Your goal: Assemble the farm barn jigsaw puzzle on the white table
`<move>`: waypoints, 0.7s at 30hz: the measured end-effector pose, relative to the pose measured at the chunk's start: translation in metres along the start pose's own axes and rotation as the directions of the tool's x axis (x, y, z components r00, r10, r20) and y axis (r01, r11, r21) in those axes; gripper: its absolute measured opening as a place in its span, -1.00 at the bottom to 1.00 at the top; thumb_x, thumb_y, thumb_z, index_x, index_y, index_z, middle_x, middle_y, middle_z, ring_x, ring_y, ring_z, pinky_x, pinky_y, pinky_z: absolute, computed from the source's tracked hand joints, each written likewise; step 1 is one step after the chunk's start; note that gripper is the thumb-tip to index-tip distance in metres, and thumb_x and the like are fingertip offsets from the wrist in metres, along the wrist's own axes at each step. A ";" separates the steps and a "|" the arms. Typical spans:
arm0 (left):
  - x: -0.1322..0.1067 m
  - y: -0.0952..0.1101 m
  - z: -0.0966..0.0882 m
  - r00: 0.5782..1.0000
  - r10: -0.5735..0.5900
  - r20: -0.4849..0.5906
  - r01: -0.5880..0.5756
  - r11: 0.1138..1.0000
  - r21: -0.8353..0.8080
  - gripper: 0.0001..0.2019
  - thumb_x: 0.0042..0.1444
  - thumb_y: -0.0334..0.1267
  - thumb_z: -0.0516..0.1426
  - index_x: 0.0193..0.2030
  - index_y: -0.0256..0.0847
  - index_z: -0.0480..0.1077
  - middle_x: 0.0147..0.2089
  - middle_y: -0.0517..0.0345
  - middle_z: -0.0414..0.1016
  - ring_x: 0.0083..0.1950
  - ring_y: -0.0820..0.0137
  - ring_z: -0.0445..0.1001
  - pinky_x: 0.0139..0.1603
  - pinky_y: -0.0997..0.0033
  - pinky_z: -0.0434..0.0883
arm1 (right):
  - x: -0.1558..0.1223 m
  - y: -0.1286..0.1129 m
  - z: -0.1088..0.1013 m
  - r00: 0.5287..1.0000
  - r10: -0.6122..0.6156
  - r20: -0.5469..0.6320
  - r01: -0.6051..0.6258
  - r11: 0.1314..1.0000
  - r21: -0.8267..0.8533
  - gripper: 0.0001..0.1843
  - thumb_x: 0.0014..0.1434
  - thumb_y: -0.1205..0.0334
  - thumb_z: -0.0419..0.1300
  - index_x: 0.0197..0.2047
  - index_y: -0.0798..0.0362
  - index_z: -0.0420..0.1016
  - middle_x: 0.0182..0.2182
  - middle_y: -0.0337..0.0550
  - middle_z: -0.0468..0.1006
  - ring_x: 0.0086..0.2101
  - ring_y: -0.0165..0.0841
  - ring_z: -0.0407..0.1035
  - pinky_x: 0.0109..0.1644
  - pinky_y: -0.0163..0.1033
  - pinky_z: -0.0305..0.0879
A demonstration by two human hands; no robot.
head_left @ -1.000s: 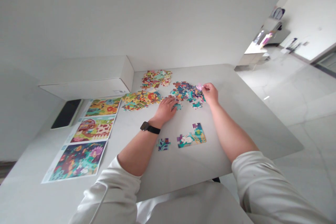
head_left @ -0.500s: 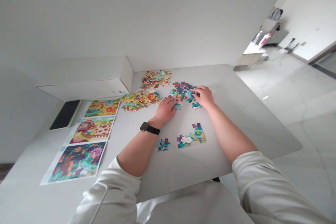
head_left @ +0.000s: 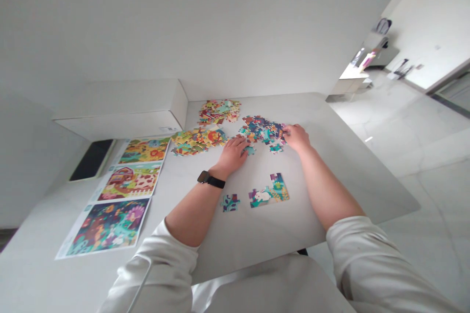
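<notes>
My left hand lies flat with its fingers stretched out, at the near left edge of a pile of blue and teal puzzle pieces. A teal piece shows beside its thumb. At the right end of that pile, my right hand has its fingertips pinched on a dark purple puzzle piece, mostly hidden by the fingers. Nearer to me lies a joined section with a white rabbit. To its left rests a small joined section with dark leaves.
Yellow-green pieces and a red and cream pile lie farther back. On the left are printed picture sheets, a dark-screened phone and a long white box. A wall stands behind the table.
My right hand has moved right, from over the blue pile to its right end, where purple now shows at the fingertips. My left hand stays in place. The view has shifted slightly.
</notes>
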State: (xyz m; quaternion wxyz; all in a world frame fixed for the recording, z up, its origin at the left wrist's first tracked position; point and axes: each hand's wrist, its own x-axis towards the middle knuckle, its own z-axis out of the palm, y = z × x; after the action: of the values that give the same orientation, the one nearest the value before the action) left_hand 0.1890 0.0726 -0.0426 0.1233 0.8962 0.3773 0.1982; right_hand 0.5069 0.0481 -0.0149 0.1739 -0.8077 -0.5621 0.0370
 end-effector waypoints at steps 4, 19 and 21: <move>0.001 0.001 -0.003 1.000 -0.013 0.025 0.013 1.000 0.015 -0.61 0.41 -0.27 0.11 0.30 -0.18 0.54 0.47 -0.08 0.46 0.54 0.06 0.34 0.61 -0.09 0.23 | 0.004 0.010 -0.009 0.995 0.102 0.022 -0.101 0.994 -0.036 -0.71 0.23 0.29 0.31 -0.02 -0.10 0.77 0.04 0.06 0.65 0.02 -0.01 0.55 0.16 0.06 0.44; -0.056 0.127 -0.031 0.791 0.446 0.418 -0.472 0.881 -0.047 -0.49 0.33 -0.07 0.30 0.40 0.08 0.46 0.58 0.06 0.32 0.53 -0.03 0.33 0.48 -0.03 0.36 | 0.008 0.010 -0.004 0.959 -0.248 0.140 0.249 0.968 0.008 -0.44 0.05 0.41 0.40 0.15 -0.06 0.72 0.16 0.05 0.64 0.08 -0.09 0.56 0.29 -0.07 0.40; -0.063 0.126 -0.025 0.775 0.455 0.438 -0.485 0.873 -0.050 -0.46 0.33 -0.09 0.31 0.43 0.06 0.44 0.60 0.05 0.30 0.58 0.00 0.28 0.52 0.00 0.33 | 0.010 0.014 -0.004 0.961 -0.233 0.149 0.235 0.972 0.003 -0.42 0.02 0.46 0.35 0.12 -0.05 0.73 0.17 0.06 0.65 0.08 -0.10 0.57 0.26 -0.10 0.41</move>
State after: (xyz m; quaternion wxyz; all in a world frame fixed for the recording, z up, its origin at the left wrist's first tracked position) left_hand 0.2168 -0.0578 0.0104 0.1218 0.9864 0.1105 0.0044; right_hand 0.5247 0.0523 -0.0141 0.1287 -0.7318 -0.6653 0.0721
